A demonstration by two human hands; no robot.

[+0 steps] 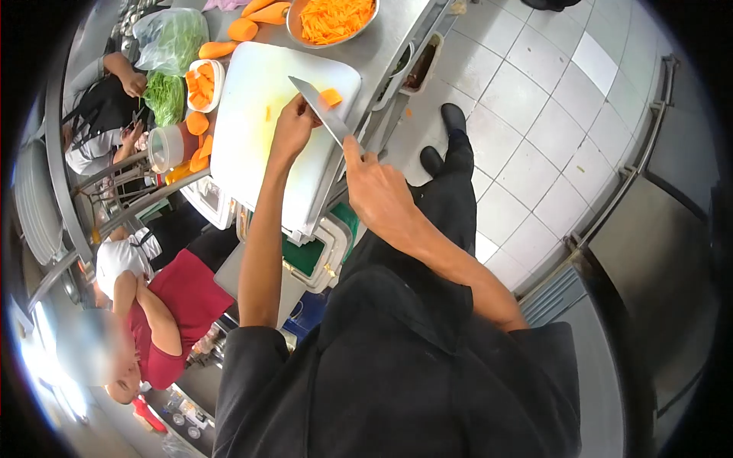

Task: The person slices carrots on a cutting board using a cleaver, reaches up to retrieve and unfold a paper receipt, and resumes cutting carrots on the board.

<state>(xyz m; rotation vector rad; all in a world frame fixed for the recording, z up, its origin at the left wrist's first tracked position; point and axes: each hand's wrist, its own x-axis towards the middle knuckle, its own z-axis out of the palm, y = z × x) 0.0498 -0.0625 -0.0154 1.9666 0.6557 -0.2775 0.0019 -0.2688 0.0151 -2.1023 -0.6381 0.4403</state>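
The right hand (378, 191) has its grip closed around the handle end of the knife (321, 113), whose blade slants over the cutting board (248, 153). The left hand (290, 133) has a narrow, curled grip close beside the blade; whether it pinches anything, I cannot tell. The carrot piece (330, 98) lies on the board, near its right edge, on the other side of the blade from the left hand.

The piece looks light, stiff and firm, likely a bit slippery on its cut faces, and could snap if cut thin; its sides seem the best hold, fingertips tucked in. The knife looks rigid and is best taken by its handle. 1 small sliver (268, 114) lies nearer the board's middle.

Along the board's left edge, a white tub (220, 79) holds carrot chunks (201, 86), and a clear container (159, 149) stands nearby, its contents unclear. Beyond the board's far edge, on the metal desk (397, 30), a steel bowl (305, 42) holds shredded carrot (336, 19). Whole carrots (243, 30) lie left of that bowl. Past the board's far-left corner, a plastic bag (172, 38) contains something green. Low to the board's right, a bin (437, 55) holds dark matter. Farther left of the board, 1 person (183, 301) stands with folded arms.
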